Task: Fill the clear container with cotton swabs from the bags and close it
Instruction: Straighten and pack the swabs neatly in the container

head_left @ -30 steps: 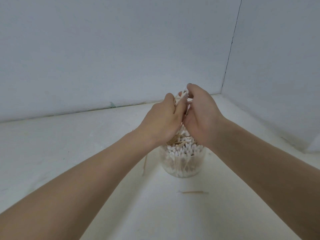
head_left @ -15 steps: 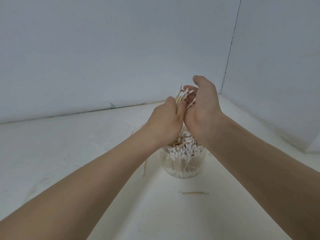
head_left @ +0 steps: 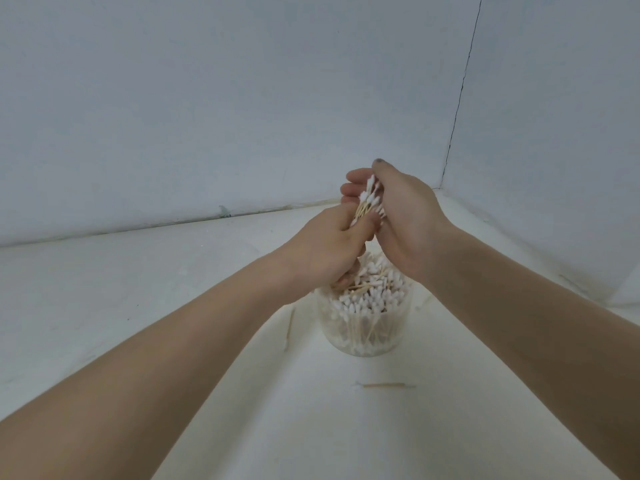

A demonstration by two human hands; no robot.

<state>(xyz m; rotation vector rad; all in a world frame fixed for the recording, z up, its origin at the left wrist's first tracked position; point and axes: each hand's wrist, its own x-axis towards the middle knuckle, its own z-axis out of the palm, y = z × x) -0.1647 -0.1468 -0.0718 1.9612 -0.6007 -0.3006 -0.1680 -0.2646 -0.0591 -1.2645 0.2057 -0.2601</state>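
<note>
The bundle of cotton swabs (head_left: 367, 202), gripped by the left hand (head_left: 332, 251) and cupped by the right hand (head_left: 401, 220), is now raised higher above the nearly full clear container (head_left: 363, 327) on the worktop (head_left: 104, 306), so insertion remains pending.

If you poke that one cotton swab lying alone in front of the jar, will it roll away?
Probably a little. The loose swab is a thin round stick on the flat white surface, so it likely rolls sideways. It looks very light and should move easily.
</note>
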